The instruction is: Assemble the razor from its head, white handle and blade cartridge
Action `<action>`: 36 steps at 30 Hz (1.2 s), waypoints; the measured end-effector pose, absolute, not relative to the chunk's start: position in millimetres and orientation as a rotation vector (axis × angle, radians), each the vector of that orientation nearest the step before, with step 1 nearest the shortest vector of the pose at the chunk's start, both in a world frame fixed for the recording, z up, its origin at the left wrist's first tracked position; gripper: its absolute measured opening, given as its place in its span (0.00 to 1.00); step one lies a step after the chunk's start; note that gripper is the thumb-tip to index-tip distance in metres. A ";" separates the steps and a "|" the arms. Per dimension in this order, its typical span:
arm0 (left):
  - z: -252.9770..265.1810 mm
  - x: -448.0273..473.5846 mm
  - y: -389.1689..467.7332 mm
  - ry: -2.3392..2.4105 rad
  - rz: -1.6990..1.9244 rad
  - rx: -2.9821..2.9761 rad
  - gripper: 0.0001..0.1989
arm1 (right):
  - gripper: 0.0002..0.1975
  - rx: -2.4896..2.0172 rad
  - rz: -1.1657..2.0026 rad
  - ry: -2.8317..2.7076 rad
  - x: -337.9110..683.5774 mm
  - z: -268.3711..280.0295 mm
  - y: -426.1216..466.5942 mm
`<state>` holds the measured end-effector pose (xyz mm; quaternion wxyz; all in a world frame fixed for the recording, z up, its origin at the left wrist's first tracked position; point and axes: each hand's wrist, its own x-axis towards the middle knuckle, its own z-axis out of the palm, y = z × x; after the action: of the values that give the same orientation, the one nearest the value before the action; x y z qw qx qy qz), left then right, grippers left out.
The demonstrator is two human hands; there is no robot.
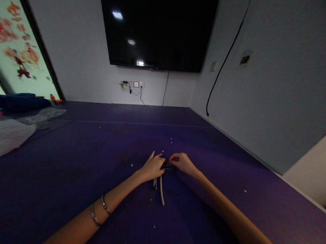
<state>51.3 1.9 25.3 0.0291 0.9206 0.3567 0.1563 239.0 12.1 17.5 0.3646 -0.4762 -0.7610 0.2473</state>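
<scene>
At the centre of the purple surface (pixel 117 197) lies a small black object (pixel 166 165), too small and dark to name. My left hand (pixel 151 168) comes at it from the left, its fingers over the near side and holding it; one or two fingers point away from it. From the right, my right hand (pixel 183 163) has thumb and fingertips pinched together at the object's other end. What lies within that pinch is too small to make out. Below my left hand a pale cable-like strip (pixel 162 191) runs toward me, beside a shorter dark-and-light piece (pixel 154 183), partly covered by the hand.
Small white scraps (pixel 245 191) dot the surface. Clear plastic sheeting (pixel 9 135) and a dark blue cloth bundle (pixel 22 102) lie at far left. Beyond are a wall-mounted television (pixel 160 31), sockets with cords (pixel 136 84) and a black cable (pixel 225 60) hanging along the right wall.
</scene>
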 end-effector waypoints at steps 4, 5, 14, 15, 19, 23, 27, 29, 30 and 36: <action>22.9 50.7 2.6 1.096 0.509 2.825 0.11 | 0.08 -1.230 0.626 -1.963 238.8 15.8 12.5; 22.1 50.7 2.8 1.095 0.513 2.825 0.11 | 0.08 -1.232 0.622 -1.965 238.7 15.8 12.2; 18.2 51.0 4.4 1.106 0.502 2.834 0.11 | 0.09 -1.183 0.533 -2.087 240.3 16.2 11.0; 18.0 50.9 4.5 1.104 0.506 2.831 0.11 | 0.09 -1.180 0.519 -2.098 240.7 15.7 11.3; 18.7 50.6 4.2 1.103 0.519 2.813 0.12 | 0.09 -1.177 0.503 -2.120 241.5 14.9 11.6; 19.6 50.8 3.0 1.126 0.483 2.800 0.13 | 0.09 -1.190 0.520 -2.121 241.3 15.6 11.7; 22.9 51.0 1.4 1.165 0.465 2.804 0.16 | 0.08 -1.205 0.587 -1.982 245.8 11.7 16.4; 28.9 51.0 0.3 1.192 0.533 2.803 0.19 | 0.10 -1.240 0.659 -1.884 250.8 7.2 20.6; 33.4 50.9 -0.4 1.205 0.581 2.797 0.20 | 0.11 -1.265 0.700 -1.832 253.5 4.6 22.7; 71.2 46.5 -7.9 1.289 0.721 2.682 0.09 | 0.16 -1.298 0.826 -1.635 263.2 -6.8 29.7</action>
<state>46.5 -7.9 71.2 0.0399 0.8752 0.4208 0.2353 263.2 29.7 -6.8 0.4334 -0.5208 -0.6565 0.3314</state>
